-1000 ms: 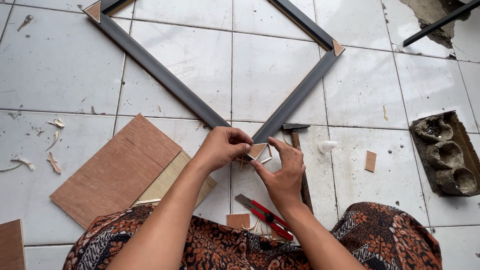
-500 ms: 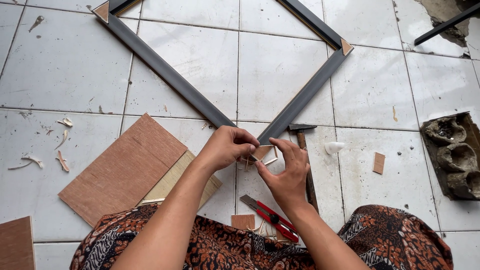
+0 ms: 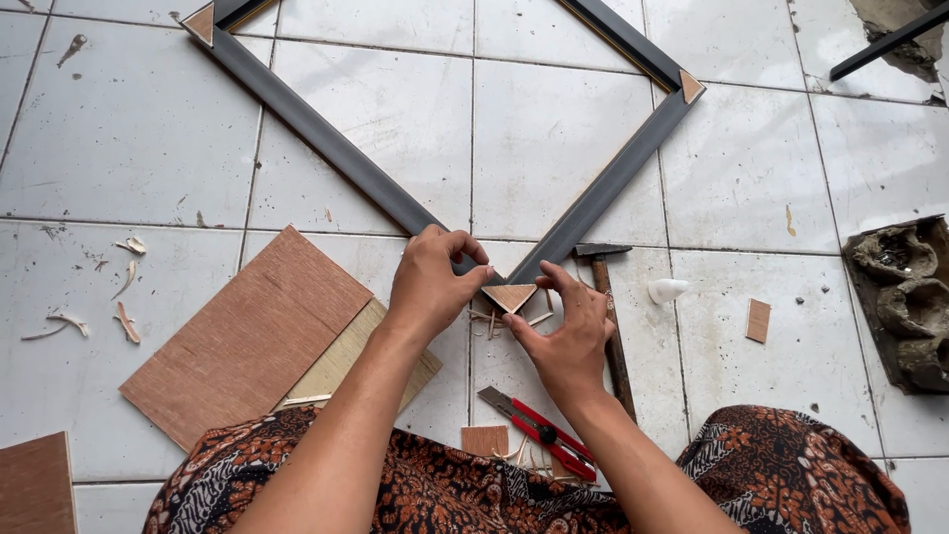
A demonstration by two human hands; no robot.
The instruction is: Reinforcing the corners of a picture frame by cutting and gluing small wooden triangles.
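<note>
L hand [image 3: 430, 287] & R hand [image 3: 568, 331] both pinching 1 triangular wood piece [image 3: 510, 296] at frame [image 3: 326, 138] corner.

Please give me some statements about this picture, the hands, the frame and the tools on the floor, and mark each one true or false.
1. Both hands, left hand and right hand, are at the small wooden triangle on the nearest corner of the dark frame. True.
2. The hammer is held in the right hand. False: it lies on the tile floor, beside that hand.
3. The red utility knife lies near the person's lap. True.
4. The plywood sheets lie on the right-hand side. False: they lie on the left.
</note>
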